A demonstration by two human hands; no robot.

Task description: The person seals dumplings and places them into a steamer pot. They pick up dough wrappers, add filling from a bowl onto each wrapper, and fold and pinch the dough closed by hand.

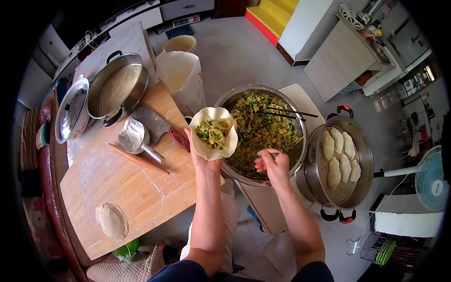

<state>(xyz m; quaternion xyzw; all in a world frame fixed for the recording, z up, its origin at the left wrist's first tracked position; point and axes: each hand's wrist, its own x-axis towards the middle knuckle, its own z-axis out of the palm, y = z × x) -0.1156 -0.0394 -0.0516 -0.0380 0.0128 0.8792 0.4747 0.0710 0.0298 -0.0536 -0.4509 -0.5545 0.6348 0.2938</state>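
Observation:
My left hand (pixel 206 163) is closed around a round, wavy-edged dough wrapper (pixel 199 149), cupped and tilted towards me. Chopped green and yellow filling (pixel 213 131) lies in its middle. Over the near side of a large steel bowl (pixel 225 101), my right hand (pixel 276 165) is curled shut on a metal-handled utensil (pixel 275 154); only a bit of grey metal shows, and its working end is hidden. More vegetable filling (pixel 258 122) fills much of the bowl. A pair of dark chopsticks (pixel 286 113) rests in it, sticking out over the right rim.
A floured wooden board (pixel 178 192) at left carries a dough piece (pixel 112 221), rolling pin (pixel 138 158), metal scoop (pixel 133 135) and cleaver (pixel 151 123). Behind stands an empty pan (pixel 94 98). Several shaped dumplings (pixel 334 171) lie in a steamer (pixel 364 160) at right, near a fan (pixel 432 181).

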